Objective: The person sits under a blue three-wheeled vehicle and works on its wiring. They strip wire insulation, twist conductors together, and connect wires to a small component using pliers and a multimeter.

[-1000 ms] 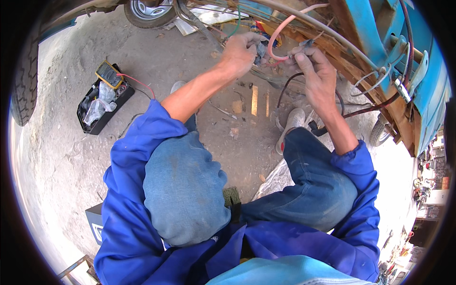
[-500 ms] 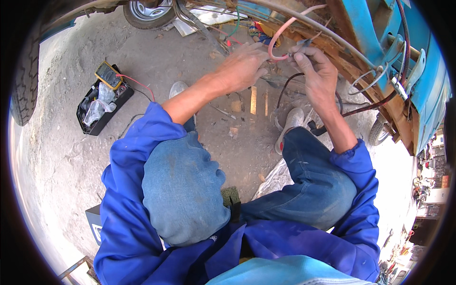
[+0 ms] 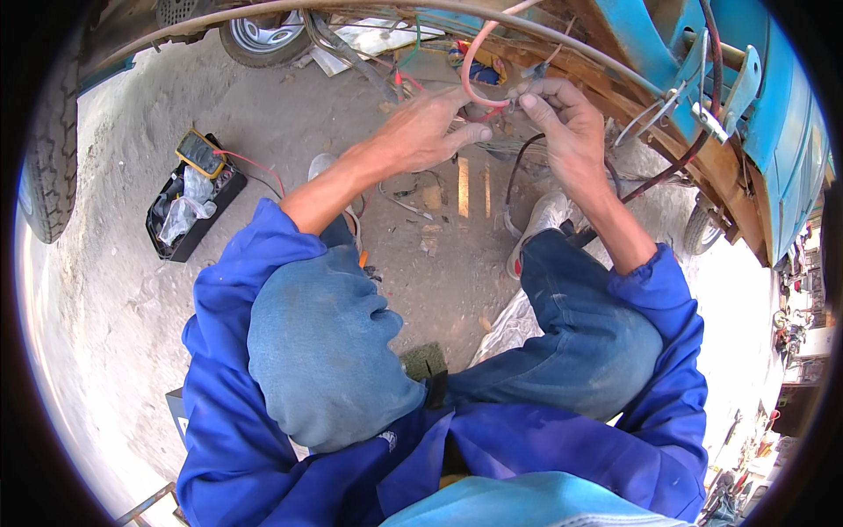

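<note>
My left hand (image 3: 426, 132) is just left of a curved pink cable (image 3: 474, 44), thumb apart from its partly hidden fingers, with nothing visibly held. Thin red wires (image 3: 404, 81) run near it. My right hand (image 3: 571, 140) is closed, thumb and fingers pinching the pink cable's lower end, where small wire ends show. Above it hangs a small grey fitting (image 3: 537, 70) on a wire. A dark hose (image 3: 518, 167) loops below the hands. At the left, a yellow-cased multimeter (image 3: 200, 151) with a red lead sits on a black case (image 3: 184, 244) holding plastic bags.
A rusty blue vehicle body (image 3: 781, 158) with bars, brackets and a long pipe (image 3: 597, 54) spans the top and right. Tyres (image 3: 48, 176) show at left, top and right. A pale sheet (image 3: 492, 338) lies on the dusty ground (image 3: 430, 299). Assorted clutter (image 3: 795, 334) sits far right.
My left hand has moved down and opened away from the dark bundle it held a second ago. The view has shifted slightly; my right hand still pinches the cable end.
</note>
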Action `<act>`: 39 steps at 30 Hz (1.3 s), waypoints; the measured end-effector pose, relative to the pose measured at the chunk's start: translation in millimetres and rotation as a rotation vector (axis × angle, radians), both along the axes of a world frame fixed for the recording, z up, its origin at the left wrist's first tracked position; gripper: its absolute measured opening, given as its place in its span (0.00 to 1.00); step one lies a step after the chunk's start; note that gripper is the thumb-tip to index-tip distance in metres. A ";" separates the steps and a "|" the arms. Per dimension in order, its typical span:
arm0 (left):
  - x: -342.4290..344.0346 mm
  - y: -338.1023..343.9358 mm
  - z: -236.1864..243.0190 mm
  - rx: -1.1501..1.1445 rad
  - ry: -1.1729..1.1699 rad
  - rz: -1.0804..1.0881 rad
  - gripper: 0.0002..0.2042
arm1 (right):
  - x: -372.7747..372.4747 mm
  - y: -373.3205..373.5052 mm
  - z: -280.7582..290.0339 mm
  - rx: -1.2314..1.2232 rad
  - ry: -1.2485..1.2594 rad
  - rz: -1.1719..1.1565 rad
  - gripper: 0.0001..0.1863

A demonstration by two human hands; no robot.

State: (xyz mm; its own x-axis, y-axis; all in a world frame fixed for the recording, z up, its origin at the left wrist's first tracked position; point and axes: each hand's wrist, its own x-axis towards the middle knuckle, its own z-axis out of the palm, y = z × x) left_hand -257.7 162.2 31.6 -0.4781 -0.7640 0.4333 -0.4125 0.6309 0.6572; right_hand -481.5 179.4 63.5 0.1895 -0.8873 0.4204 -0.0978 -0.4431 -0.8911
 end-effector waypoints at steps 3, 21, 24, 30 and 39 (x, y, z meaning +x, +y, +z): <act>-5.1 9.0 9.8 -0.091 0.161 -0.004 0.17 | -1.0 -0.2 1.8 0.031 0.059 -0.041 0.09; -9.2 6.2 15.0 0.350 0.752 -0.049 0.20 | 6.3 9.1 14.4 0.005 0.097 0.022 0.08; -11.5 9.2 16.7 0.345 0.761 -0.034 0.20 | 5.4 10.5 15.4 0.012 0.110 0.006 0.10; -11.7 8.8 15.5 0.305 0.726 0.034 0.20 | -5.9 10.1 8.8 -0.023 0.233 -0.125 0.16; -11.2 12.3 18.9 0.303 0.698 0.030 0.18 | -15.4 -4.2 -26.9 0.055 0.595 -0.103 0.22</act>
State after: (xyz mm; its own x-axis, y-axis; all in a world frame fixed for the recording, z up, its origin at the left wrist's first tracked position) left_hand -268.9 174.4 50.5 -0.1472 -0.9058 0.3973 0.1485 0.3769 0.9143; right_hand -496.9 175.2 36.6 0.2898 -0.9311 0.2216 -0.6264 -0.3595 -0.6916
